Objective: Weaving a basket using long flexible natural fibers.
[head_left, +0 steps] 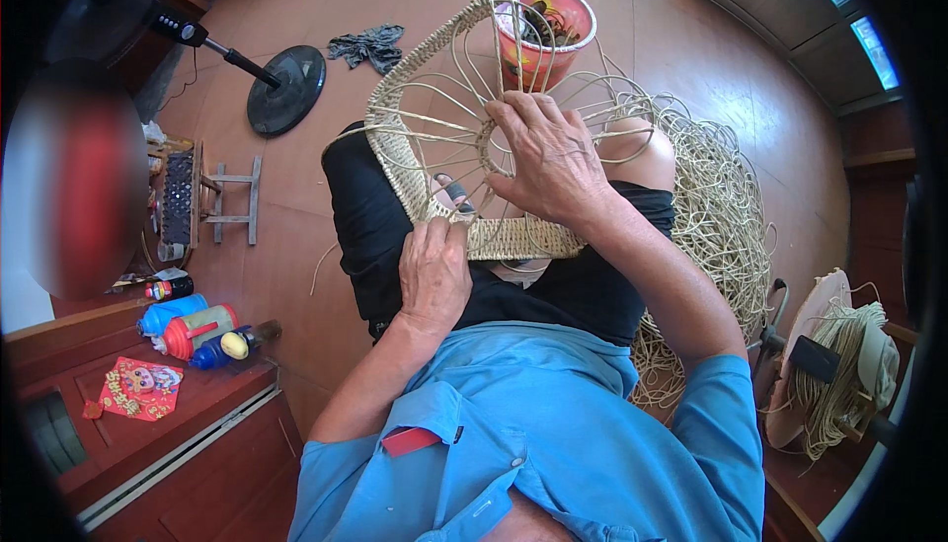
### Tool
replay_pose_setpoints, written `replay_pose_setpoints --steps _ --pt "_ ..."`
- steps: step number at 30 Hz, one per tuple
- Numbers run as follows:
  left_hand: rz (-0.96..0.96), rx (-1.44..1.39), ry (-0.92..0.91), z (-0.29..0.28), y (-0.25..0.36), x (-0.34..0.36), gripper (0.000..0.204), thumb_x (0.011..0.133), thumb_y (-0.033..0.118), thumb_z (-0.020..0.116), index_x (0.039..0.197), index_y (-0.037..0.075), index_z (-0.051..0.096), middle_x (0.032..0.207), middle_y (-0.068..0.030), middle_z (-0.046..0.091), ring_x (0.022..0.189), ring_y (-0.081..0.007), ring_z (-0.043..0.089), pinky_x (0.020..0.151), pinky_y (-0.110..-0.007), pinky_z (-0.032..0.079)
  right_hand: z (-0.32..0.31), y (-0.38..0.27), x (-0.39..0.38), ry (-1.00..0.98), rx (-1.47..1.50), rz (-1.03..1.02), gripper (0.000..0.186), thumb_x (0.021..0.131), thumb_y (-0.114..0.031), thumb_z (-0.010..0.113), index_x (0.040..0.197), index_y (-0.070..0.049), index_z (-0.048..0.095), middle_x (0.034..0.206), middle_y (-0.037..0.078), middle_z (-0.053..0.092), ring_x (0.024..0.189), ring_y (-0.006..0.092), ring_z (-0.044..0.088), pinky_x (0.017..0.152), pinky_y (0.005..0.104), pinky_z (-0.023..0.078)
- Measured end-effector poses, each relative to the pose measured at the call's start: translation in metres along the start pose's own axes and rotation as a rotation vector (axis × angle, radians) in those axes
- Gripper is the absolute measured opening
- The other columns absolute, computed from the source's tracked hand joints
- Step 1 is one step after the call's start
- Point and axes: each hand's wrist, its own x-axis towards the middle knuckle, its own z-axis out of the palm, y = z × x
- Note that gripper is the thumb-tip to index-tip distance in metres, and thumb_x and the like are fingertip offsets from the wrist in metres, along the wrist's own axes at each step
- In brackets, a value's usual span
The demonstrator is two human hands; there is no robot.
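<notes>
A woven straw-cord piece (398,162) lies across my lap, with a thick plaited outer band and thin cords running in to a small inner ring. My left hand (434,271) is closed on the band at its near left corner, fingertips pressed together. Over the inner ring and its cords lies my right hand (553,157), the fingers bent and the thumb set apart lower down. It grips the piece there, its palm side hidden. Beyond my right knee spreads a big heap of loose straw cord (706,187) on the floor.
A red bucket (548,63) holding dark items stands ahead, near a dark rag (367,48) and a fan's round base (286,91). Bottles (197,332) and a red card (141,388) sit on a cabinet at left. At right is a cord-wound reel (839,374).
</notes>
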Motion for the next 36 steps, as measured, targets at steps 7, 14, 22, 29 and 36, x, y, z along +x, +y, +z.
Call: replay_pose_setpoints --steps 7,14,22,29,36 --pt "-0.03 -0.049 0.001 0.009 0.004 0.006 0.015 0.089 0.008 0.078 0.103 0.006 0.073 0.092 -0.0119 0.066 0.092 -0.0355 0.063 0.085 -0.048 0.047 -0.003 -0.001 0.002 -0.094 0.003 0.049 0.087 0.081 -0.039 0.09 0.155 -0.009 0.056 0.157 0.014 0.057 0.146 0.033 0.055 0.113 0.052 0.049" --pt "0.031 0.028 0.01 0.01 0.001 0.01 0.006 0.093 0.011 0.071 0.09 0.007 0.067 0.09 -0.0113 0.066 0.093 -0.0315 0.065 0.081 -0.046 0.051 -0.007 0.003 0.002 -0.096 0.048 0.02 0.088 0.081 -0.038 0.092 0.155 -0.009 0.055 0.157 0.014 0.057 0.146 0.0332 0.054 0.114 0.0523 0.049" --pt "0.182 0.024 0.121 0.002 0.028 0.022 0.006 0.09 0.011 0.07 0.091 0.005 0.071 0.09 -0.0126 0.066 0.09 -0.0314 0.066 0.085 -0.043 0.054 -0.004 0.006 0.001 -0.055 0.001 -0.015 0.085 0.082 -0.043 0.091 0.152 -0.007 0.058 0.152 0.013 0.059 0.144 0.0306 0.055 0.111 0.0511 0.049" --pt "0.075 -0.323 -0.084 0.046 0.072 0.058 0.009 0.096 0.007 0.067 0.091 0.002 0.073 0.084 -0.0217 0.073 0.074 -0.0409 0.074 0.069 -0.053 0.057 -0.019 0.01 0.007 -0.063 0.056 -0.082 0.074 0.086 -0.033 0.088 0.15 -0.008 0.061 0.15 0.014 0.06 0.141 0.0323 0.057 0.111 0.0502 0.05" --pt "0.064 -0.405 -0.14 0.051 0.08 0.055 0.017 0.098 0.006 0.062 0.112 0.001 0.07 0.089 -0.0225 0.077 0.081 -0.0408 0.079 0.07 -0.053 0.062 -0.027 0.015 0.014 0.012 -0.191 -0.218 0.059 0.092 -0.013 0.074 0.15 -0.014 0.065 0.149 0.011 0.061 0.144 0.0307 0.056 0.115 0.0499 0.046"
